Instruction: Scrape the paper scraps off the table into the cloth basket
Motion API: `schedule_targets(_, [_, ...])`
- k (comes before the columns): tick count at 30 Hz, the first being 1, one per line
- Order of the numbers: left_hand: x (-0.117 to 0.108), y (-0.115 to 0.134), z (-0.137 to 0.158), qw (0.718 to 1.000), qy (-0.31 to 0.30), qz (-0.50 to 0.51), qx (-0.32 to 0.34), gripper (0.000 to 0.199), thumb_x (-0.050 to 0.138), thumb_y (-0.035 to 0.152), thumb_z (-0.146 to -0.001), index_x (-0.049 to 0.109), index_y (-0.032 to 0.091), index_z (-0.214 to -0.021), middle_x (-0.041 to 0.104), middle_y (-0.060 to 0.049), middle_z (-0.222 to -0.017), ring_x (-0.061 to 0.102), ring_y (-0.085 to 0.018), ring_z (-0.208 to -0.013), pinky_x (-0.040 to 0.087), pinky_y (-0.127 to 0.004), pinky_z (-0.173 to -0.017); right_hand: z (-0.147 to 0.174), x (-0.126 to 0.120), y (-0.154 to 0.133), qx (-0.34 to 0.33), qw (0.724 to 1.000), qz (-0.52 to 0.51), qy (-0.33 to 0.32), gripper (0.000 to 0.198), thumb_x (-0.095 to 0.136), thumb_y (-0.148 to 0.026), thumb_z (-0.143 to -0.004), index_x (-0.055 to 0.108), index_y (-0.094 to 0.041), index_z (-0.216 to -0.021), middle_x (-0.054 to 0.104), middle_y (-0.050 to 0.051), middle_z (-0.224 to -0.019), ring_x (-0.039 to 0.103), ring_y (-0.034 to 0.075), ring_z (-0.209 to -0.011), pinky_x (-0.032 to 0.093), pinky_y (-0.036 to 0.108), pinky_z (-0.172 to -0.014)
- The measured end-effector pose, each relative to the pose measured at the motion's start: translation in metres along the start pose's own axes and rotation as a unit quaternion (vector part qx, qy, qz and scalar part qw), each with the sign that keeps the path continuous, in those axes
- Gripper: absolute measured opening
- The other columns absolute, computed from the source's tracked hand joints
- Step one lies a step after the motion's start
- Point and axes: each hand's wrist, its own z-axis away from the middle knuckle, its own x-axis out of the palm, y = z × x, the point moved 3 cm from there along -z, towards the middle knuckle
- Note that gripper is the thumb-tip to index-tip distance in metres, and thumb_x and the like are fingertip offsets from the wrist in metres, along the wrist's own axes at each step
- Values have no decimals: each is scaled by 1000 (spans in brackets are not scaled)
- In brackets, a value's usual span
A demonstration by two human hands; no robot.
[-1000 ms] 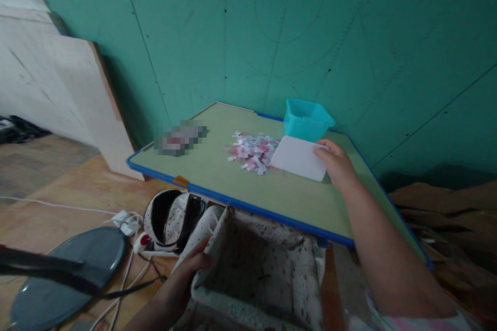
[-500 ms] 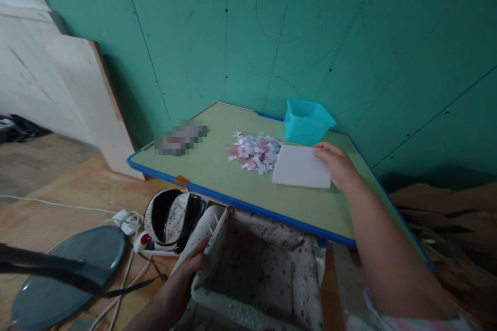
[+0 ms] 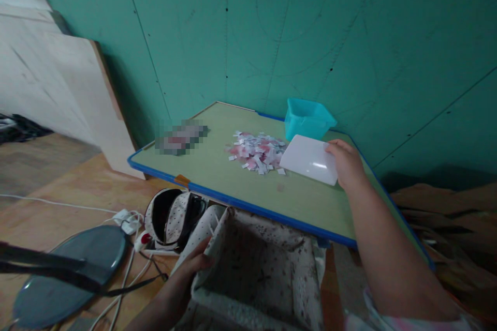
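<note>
My right hand [image 3: 345,163] grips the right edge of a white, slightly curved plastic sheet [image 3: 308,159], thumb on top. The sheet is tilted over the table, its left edge by a pile of small white and pink paper scraps [image 3: 257,151]. A stray scrap lies just below that edge. My left hand [image 3: 196,261] is closed on the left rim of a cloth-lined bin [image 3: 264,264] with dark specks, held below the table's near edge. Part of the left hand's fingers is hidden by the rim.
A turquoise plastic basket [image 3: 307,120] stands at the table's back right. A pixelated item [image 3: 180,139] lies at the left of the blue-edged table [image 3: 217,173]. Below left are an open polka-dot bag [image 3: 174,220], a power strip with cords [image 3: 126,221] and a round grey base [image 3: 73,276].
My right hand has moved slightly right and turned the plastic sheet, so its left end has lifted and its right end dipped. The left hand and bin have stayed put.
</note>
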Motion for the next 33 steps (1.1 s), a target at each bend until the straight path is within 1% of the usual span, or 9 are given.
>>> schedule_targets(5, [5, -2, 7, 1000, -3, 3, 17, 52, 59, 3, -36, 63, 19, -86, 62, 5, -45, 64, -26, -70, 49, -32, -65, -4, -8, 0, -29, 997, 62, 32, 9, 48, -27, -58, 52, -19, -60, 44, -4, -52, 40, 11, -53, 26, 24, -47])
schedule_targets(9, [12, -5, 17, 999, 10, 23, 35, 61, 57, 11, -44, 55, 20, -105, 70, 0, -70, 63, -27, -80, 48, -32, -66, 0, 0, 0, -33, 996, 68, -46, 11, 48, -28, -60, 54, -21, -64, 47, -3, -55, 42, 12, -53, 27, 24, -46])
schedule_targets(13, [9, -5, 11, 999, 0, 19, -28, 76, 56, 5, -40, 48, 15, -115, 67, 0, -55, 64, -27, -69, 48, -31, -56, 4, 10, -1, -18, 994, 15, -111, 15, 49, -31, -61, 53, -22, -72, 49, -4, -55, 42, 12, -49, 28, 24, -45])
schedule_targets(16, [4, -3, 4, 999, -3, 11, -41, 79, 55, 1, -37, 49, 12, -115, 60, 3, -42, 62, -26, -58, 46, -29, -49, -1, 3, 0, -8, 998, 10, -61, 12, 49, -29, -60, 52, -21, -69, 47, -4, -55, 41, 11, -50, 27, 24, -44])
schedule_targets(19, [3, -2, 2, 999, -8, 6, -39, 75, 55, 1, -39, 51, 15, -113, 58, 5, -41, 60, -23, -53, 45, -29, -48, -8, -10, 3, -11, 999, 39, 11, 8, 48, -26, -59, 51, -21, -64, 44, -3, -54, 40, 12, -52, 26, 24, -45])
schedule_targets(23, [5, -3, 4, 999, -13, -2, -46, 72, 56, 3, -41, 52, 17, -112, 57, 6, -39, 58, -23, -49, 44, -31, -48, -12, -17, 6, -31, 994, 100, 28, 8, 47, -27, -59, 50, -20, -59, 45, -2, -55, 41, 13, -55, 25, 25, -46])
schedule_targets(25, [7, -1, 4, 999, -16, -5, -49, 74, 57, 4, -41, 50, 16, -114, 55, 6, -37, 58, -23, -50, 44, -30, -48, -10, -14, 7, -21, 995, 101, -4, 8, 47, -28, -59, 50, -20, -58, 44, -3, -53, 40, 12, -53, 24, 25, -45])
schedule_targets(30, [11, 4, 5, 998, -21, -11, -50, 77, 57, 3, -39, 49, 14, -115, 51, 7, -32, 58, -24, -52, 42, -29, -48, -3, -1, 8, 52, 987, 13, -150, 8, 47, -26, -56, 49, -21, -61, 44, -5, -51, 40, 11, -47, 24, 25, -43])
schedule_targets(33, [14, 4, 10, 999, -22, -3, -39, 76, 58, 4, -39, 49, 15, -114, 50, 8, -32, 57, -23, -50, 42, -29, -47, -3, -1, 8, 69, 986, -15, -154, 8, 47, -25, -55, 49, -21, -62, 44, -5, -51, 41, 11, -47, 24, 24, -42])
